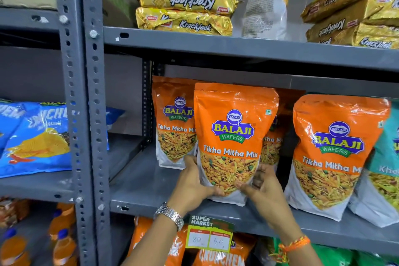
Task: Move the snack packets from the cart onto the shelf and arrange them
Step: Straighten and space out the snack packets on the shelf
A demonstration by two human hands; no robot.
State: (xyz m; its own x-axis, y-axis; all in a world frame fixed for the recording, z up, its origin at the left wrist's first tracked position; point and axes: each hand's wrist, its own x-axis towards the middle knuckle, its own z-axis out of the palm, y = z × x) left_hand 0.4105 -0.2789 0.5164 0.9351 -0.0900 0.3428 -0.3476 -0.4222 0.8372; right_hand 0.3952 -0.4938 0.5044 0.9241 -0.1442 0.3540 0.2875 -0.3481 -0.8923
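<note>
Both hands set an orange Tikha Mitha Mix packet (233, 136) upright on the grey metal shelf (146, 183).

Head view: the left hand (192, 183) clasps the packet's lower left edge, the right hand (262, 190) its lower right, fingers curled round it; its base seems to touch the shelf. A second packet (174, 123) stands just behind on the left, a third packet (332, 153) to the right, beside a teal packet (386, 162). Gold Krackjack packs (185, 0) are stacked on the shelf above.
</note>
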